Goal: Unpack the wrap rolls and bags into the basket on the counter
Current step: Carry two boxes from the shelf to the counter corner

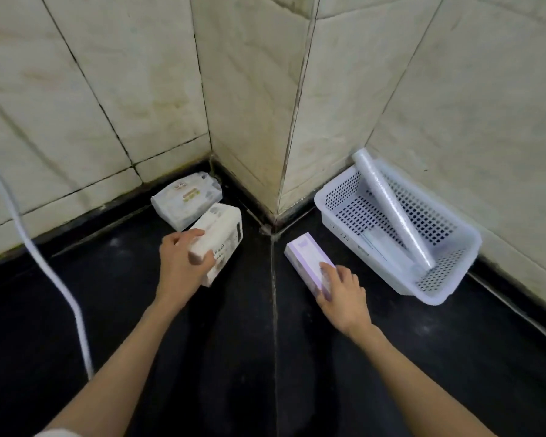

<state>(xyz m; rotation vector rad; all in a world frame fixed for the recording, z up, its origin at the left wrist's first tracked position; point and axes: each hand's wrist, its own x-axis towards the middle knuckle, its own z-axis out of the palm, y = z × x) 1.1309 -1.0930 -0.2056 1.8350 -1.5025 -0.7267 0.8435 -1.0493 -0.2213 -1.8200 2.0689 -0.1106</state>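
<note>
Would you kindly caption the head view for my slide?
Left hand grips a white pack, right hand a purple box, beside the basket.

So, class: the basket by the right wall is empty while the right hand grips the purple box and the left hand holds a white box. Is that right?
Not quite. The head view shows the basket already holds a wrap roll. The rest stands: the right hand grips the purple box, the left hand the white box.

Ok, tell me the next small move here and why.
Probably lift the purple box into the white basket: the right hand already rests on its near end, and the basket sits just beside it with only a clear roll leaning inside.
</note>
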